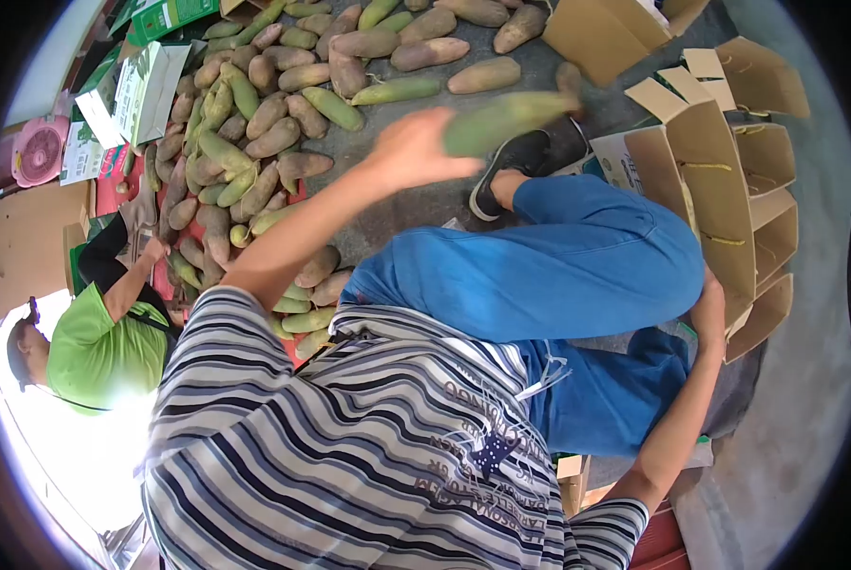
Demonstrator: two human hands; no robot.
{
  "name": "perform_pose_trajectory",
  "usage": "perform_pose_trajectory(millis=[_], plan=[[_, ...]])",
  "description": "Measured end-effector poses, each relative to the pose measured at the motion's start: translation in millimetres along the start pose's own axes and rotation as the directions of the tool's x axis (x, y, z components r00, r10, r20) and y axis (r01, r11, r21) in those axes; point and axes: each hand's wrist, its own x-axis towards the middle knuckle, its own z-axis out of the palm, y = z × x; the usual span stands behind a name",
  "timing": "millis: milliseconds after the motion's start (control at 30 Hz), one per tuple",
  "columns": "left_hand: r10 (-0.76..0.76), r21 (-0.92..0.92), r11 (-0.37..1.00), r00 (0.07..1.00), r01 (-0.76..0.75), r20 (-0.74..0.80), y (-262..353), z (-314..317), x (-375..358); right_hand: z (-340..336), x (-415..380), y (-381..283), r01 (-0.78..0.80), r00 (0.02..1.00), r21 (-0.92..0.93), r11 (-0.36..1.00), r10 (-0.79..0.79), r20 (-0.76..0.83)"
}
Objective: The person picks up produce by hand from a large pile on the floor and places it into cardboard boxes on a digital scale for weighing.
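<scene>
My left hand [418, 150] is wrapped round a long green gourd [501, 122], held up above the floor and smeared by motion. Its far end points towards the open cardboard boxes. A dark shoe [520, 161] on my foot is just below it. On the right, my right hand [710, 306] lies against my bent knee in blue trousers, beside a cardboard box; its fingers are mostly hidden. Many oblong gourds [273, 138], some green and some brownish, are heaped on the floor to the left of my left hand.
Open cardboard boxes [715, 195] with rope handles line the right side. Another box [611, 38] stands at the top. Green-and-white cartons [145, 90] and a pink fan [38, 150] are at the left. A co-worker in a green shirt [102, 342] reaches towards the heap.
</scene>
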Motion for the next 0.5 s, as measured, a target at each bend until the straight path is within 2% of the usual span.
perform_pose_trajectory(millis=[33,67,133,200,300,400,467,500], plan=[[0.157,0.033,0.987,0.985,-0.155,-0.067,32.2,2.7,17.9,-1.4,0.7,-6.5,-0.011,1.000,0.004,1.000,0.011,0.011],[0.316,0.031,0.948,0.928,-0.316,-0.196,64.2,6.9,32.4,-1.7,1.6,-10.2,-0.020,0.999,0.008,1.000,0.020,0.025],[0.496,0.057,0.862,0.817,-0.503,-0.295,128.5,13.9,54.8,3.0,2.9,-4.3,0.010,1.000,0.045,0.999,-0.010,0.011],[0.614,0.116,0.787,0.751,-0.606,-0.242,181.8,24.5,70.3,5.4,2.5,-2.9,0.000,1.000,0.059,0.998,-0.001,0.016],[0.689,0.118,0.713,0.661,-0.691,-0.297,216.7,33.4,65.4,3.8,3.1,-6.8,-0.068,0.996,0.007,0.998,0.067,0.058],[0.643,0.040,0.742,0.694,-0.669,-0.323,169.4,38.0,68.3,0.2,1.2,-11.9,-0.128,0.986,-0.099,0.987,0.137,0.095],[0.563,0.094,0.825,0.792,-0.558,-0.235,90.5,51.0,73.1,-7.0,0.0,-20.7,-0.139,0.983,-0.163,0.977,0.157,0.099],[0.488,0.136,0.872,0.854,-0.470,-0.180,47.1,51.8,65.9,-6.4,0.6,-16.1,-0.139,0.984,-0.106,0.984,0.150,0.093]])
